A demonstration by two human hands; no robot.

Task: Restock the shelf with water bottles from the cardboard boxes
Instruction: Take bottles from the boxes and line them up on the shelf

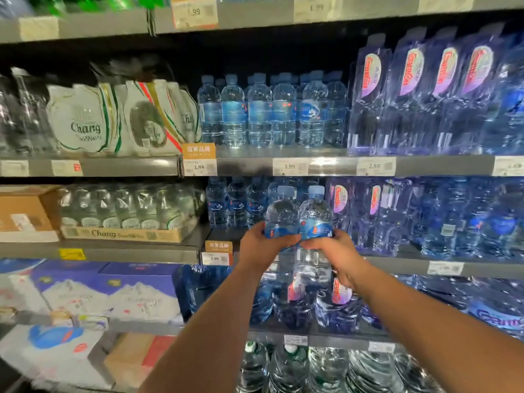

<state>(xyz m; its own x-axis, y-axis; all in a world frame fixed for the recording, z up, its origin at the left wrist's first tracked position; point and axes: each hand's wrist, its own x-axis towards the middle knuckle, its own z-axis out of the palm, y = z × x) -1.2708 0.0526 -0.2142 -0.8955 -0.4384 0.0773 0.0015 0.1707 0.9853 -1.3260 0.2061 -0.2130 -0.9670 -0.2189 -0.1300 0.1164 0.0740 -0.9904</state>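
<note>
Left hand (262,246) wrapped round left bottle (282,212), right hand (336,249) round right bottle (315,211), both at the label band. I reckon they're full and heavyish, with thin slick plastic, so a mid-body grip suits.

Clear glossy plastic water bottles (300,222), matt grey metal shelf (334,165), paper price tags (289,166), rough brown cardboard box (25,208).

The person's body shows only as two arms, the left forearm (215,316) and the right forearm (419,316) both bare and sleeveless along all their visible length, each narrowing at the wrist into a bare hand, the left hand (259,246) and the right hand (333,251).
</note>
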